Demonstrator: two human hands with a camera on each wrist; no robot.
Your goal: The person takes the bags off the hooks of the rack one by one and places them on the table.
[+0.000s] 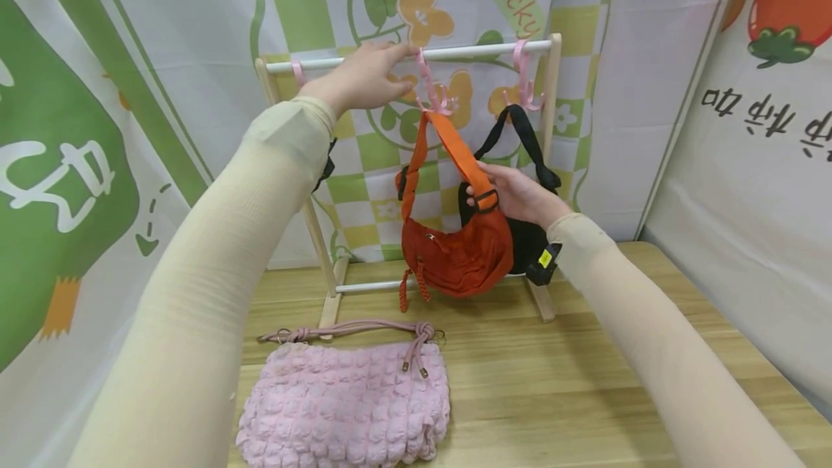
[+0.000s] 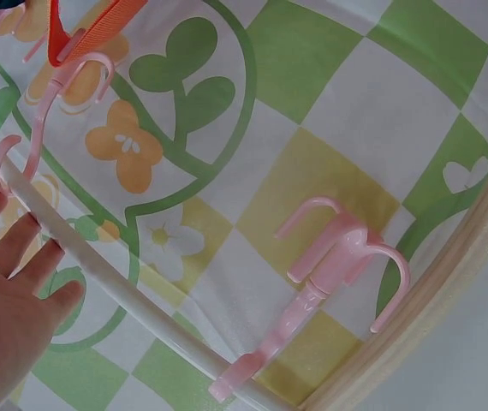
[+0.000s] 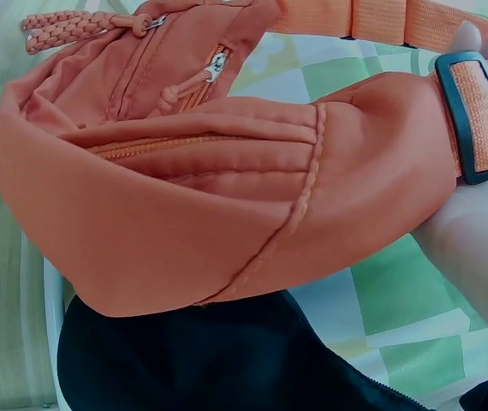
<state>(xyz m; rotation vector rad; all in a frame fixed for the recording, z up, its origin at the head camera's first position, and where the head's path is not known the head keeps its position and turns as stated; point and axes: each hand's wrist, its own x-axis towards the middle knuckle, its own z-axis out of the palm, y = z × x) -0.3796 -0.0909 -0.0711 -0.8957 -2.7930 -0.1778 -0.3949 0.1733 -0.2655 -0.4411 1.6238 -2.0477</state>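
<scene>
An orange crossbody bag [image 1: 458, 258] hangs by its strap from the middle pink hook [image 1: 426, 79] on a white rail [image 1: 477, 51]. My right hand [image 1: 523, 197] grips the bag's strap beside the black buckle [image 3: 465, 118], its fingers partly hidden behind the webbing. Up at the rail, my left hand [image 1: 367, 76] reaches to the top of that same hook with fingers extended; the left wrist view shows the fingertips [image 2: 23, 229] at the rail beside the hook's curve. Behind the orange bag, a black bag [image 1: 528, 237] hangs from the right pink hook [image 1: 522, 63], partly covered.
A pink puffy bag [image 1: 347, 403] with a knotted strap lies on the wooden table [image 1: 552, 381], in front of the rack. Another pink hook [image 2: 334, 257] is on the rail's left end, carrying nothing. Wooden posts [image 1: 555, 92] hold the rail before a printed curtain.
</scene>
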